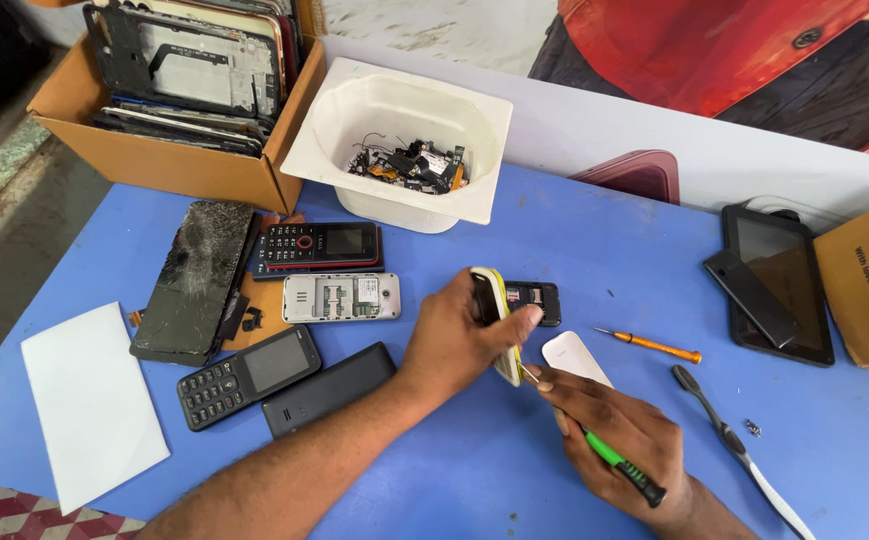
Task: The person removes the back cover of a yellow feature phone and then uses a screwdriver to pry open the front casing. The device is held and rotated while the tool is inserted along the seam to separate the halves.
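The phone (499, 325) stands on edge over the blue table (594, 250), gripped by the left hand (464, 335). The right hand (619, 435) grasps a green screwdriver (609, 458), tip at the seam; better to pry gently, keeping the phone steady

Item one: a small white and yellow plastic phone casing (499, 325), stood on its long edge above the blue table, tilted, its dark inner side turned away from me; my left hand covers its middle. Item two: a green-handled screwdriver with a black end cap (622, 466), slanted up-left, its thin metal tip touching the casing's lower edge.
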